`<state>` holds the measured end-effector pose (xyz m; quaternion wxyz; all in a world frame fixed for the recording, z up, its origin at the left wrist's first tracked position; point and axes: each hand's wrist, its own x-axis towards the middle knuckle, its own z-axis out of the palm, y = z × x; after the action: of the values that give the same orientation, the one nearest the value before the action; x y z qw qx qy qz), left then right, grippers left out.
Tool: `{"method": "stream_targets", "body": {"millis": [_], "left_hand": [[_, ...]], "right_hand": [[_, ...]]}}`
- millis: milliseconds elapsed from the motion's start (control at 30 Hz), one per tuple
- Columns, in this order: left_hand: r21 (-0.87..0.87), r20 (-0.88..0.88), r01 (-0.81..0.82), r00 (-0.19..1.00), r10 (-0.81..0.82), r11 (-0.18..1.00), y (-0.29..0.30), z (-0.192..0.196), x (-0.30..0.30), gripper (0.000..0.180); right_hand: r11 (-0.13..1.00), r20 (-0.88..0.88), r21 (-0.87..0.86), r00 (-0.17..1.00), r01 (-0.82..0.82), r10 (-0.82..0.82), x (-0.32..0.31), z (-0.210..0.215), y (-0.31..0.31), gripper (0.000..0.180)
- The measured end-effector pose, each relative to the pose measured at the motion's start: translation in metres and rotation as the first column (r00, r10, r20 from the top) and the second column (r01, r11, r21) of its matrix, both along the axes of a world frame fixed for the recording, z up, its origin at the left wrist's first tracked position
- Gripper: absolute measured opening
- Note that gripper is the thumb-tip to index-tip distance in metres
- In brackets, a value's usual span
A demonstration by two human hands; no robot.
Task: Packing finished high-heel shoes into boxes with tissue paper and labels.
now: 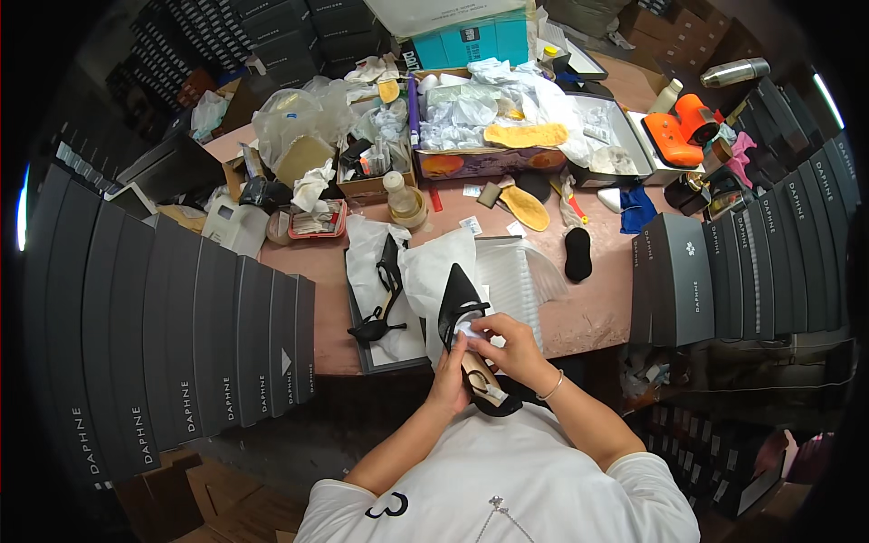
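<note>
A black pointed-toe shoe is held in front of my chest, toe pointing away from me. My left hand grips it along its left side, fingers wrapped round it. With fingertips pinched together, my right hand holds a crumpled piece of white paper at the shoe's opening. Just beyond lies an open shoebox lined with white tissue paper. On its left side the other black heeled shoe rests with its straps showing. Ribbed white sheeting covers the box's right part.
Stacked grey shoeboxes wall in the left; more grey boxes stand at right. Behind are a carton of crumpled paper, a bottle, yellow insoles, a black oval pad and an orange device.
</note>
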<state>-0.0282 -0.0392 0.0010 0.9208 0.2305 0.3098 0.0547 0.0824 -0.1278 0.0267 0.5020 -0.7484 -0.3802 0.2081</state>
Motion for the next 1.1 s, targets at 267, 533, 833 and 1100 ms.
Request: {"method": "stream_targets", "body": {"millis": [267,533,833,1100], "left_hand": [[0.047,-0.068,0.054,0.996,-0.051,0.997,-0.005,-0.017,-0.003,0.054],[0.040,-0.016,0.100,0.995,-0.099,0.994,-0.012,0.001,-0.008,0.070],[-0.423,0.133,-0.017,0.988,0.081,0.906,0.052,-0.010,0.019,0.051],[-0.700,0.418,0.181,0.888,0.192,0.691,0.072,-0.023,0.011,0.049]], "right_hand": [[0.985,0.161,-0.157,0.986,0.065,-0.039,0.004,-0.027,0.012,0.024],[0.999,0.098,0.043,0.995,-0.008,0.004,0.023,-0.021,0.015,0.086],[0.986,-0.020,0.139,0.995,-0.091,0.094,0.048,0.034,0.035,0.083],[0.949,0.239,-0.122,0.920,-0.290,0.311,0.029,0.030,-0.010,0.069]]}}
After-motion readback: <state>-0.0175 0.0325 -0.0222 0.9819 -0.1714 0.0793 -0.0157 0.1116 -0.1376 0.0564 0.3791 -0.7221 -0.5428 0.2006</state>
